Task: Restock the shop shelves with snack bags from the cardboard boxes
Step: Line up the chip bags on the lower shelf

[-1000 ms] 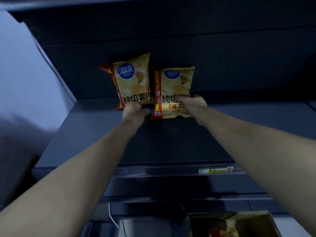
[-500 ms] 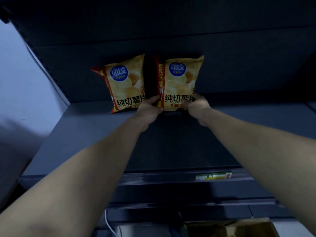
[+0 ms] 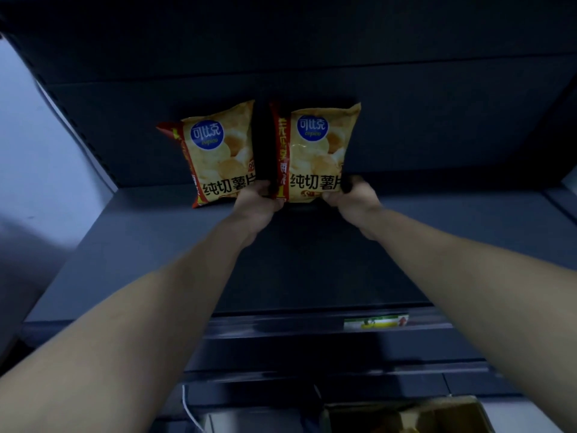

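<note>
Placing step is judged in hand on shelf; cardboard box is seen below. Right snack bag is stood upright at the back, just beside left snack bag. Its bottom corners are pinched by left grip and right grip. Next: gentle release is needed so nothing is tipped.

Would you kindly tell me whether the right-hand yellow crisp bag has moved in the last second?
Yes: the right-hand yellow crisp bag slid back to the dark rear shelf panel, level with the left yellow bag.

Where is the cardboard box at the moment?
The cardboard box shows at the head view's bottom edge, right of centre, below the shelf front and its green label.
</note>
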`<action>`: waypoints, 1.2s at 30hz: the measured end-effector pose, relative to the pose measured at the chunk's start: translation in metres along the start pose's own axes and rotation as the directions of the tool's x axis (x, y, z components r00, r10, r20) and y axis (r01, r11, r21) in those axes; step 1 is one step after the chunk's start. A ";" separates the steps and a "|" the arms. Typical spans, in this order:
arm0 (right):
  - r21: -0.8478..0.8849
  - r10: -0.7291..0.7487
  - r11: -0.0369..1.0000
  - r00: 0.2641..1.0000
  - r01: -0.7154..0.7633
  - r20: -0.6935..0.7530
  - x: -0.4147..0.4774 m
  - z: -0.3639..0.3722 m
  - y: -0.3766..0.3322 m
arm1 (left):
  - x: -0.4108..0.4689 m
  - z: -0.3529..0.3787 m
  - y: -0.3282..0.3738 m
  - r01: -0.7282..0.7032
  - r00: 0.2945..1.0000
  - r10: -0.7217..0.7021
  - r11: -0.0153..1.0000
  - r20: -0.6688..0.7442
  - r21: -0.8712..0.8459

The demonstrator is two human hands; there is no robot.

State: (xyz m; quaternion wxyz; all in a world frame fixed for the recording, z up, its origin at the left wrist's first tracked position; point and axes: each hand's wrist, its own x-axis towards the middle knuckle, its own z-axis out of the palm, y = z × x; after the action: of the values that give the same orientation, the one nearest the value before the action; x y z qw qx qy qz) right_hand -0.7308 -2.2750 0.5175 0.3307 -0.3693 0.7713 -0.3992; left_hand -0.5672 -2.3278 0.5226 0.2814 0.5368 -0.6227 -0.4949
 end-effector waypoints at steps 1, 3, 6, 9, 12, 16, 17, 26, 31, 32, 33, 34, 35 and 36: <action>-0.013 0.004 1.000 1.000 -0.004 -0.014 -0.001 -0.001 0.000 | -0.001 0.000 0.002 0.001 1.000 -0.001 1.000 -0.023 -0.001; -0.033 0.006 0.999 0.999 -0.008 -0.040 -0.005 -0.003 0.000 | -0.004 -0.002 0.004 0.010 0.997 -0.012 1.000 -0.071 -0.027; -0.057 -0.044 0.998 0.994 0.038 -0.099 -0.018 -0.010 0.000 | -0.012 -0.005 0.008 -0.002 0.992 -0.007 0.998 -0.125 -0.068; -0.064 -0.098 0.994 0.988 0.091 -0.118 -0.042 -0.021 0.000 | -0.033 -0.001 0.018 -0.022 0.995 0.013 0.997 -0.101 -0.079; -0.057 -0.126 0.991 0.989 0.121 -0.082 -0.077 -0.034 0.006 | -0.071 0.008 0.031 0.059 0.997 -0.040 0.954 0.071 -0.294; -0.094 -0.138 0.987 0.988 0.132 -0.066 -0.136 -0.057 0.027 | -0.134 0.029 0.033 0.118 0.981 -0.073 0.961 0.182 -0.250; -0.115 -0.139 0.985 0.989 0.132 -0.057 -0.151 -0.063 0.035 | -0.152 0.038 0.029 0.080 0.983 -0.057 0.989 0.173 -0.128; -0.502 0.104 0.863 0.952 0.057 0.286 -0.279 -0.133 0.144 | -0.297 0.128 -0.033 0.133 0.866 -0.286 0.923 0.411 0.362; -0.683 0.343 0.730 0.868 -0.006 0.359 -0.310 -0.154 0.206 | -0.354 0.174 -0.069 0.307 0.732 -0.542 0.804 0.413 0.510; -0.692 0.372 0.721 0.859 -0.028 0.353 -0.315 -0.156 0.216 | -0.362 0.180 -0.076 0.353 0.710 -0.573 0.793 0.410 0.497; -0.693 0.402 0.719 0.845 -0.053 0.353 -0.320 -0.158 0.225 | -0.369 0.186 -0.083 0.391 0.694 -0.598 0.781 0.402 0.487; -0.684 0.433 0.724 0.828 -0.084 0.357 -0.325 -0.160 0.232 | -0.376 0.191 -0.089 0.420 0.676 -0.620 0.768 0.397 0.483; -0.671 0.464 0.733 0.807 -0.117 0.366 -0.329 -0.161 0.238 | -0.382 0.195 -0.095 0.445 0.656 -0.643 0.752 0.394 0.487; -0.649 0.497 0.743 0.783 -0.163 0.373 -0.332 -0.161 0.244 | -0.387 0.200 -0.100 0.470 0.636 -0.665 0.736 0.391 0.487</action>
State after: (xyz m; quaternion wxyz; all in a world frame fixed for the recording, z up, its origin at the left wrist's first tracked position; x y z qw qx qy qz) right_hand -0.7666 -1.8388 0.4538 0.4660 -0.3975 0.7894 0.0419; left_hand -0.6016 -1.8918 0.4305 -0.1770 0.5845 -0.5462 -0.5733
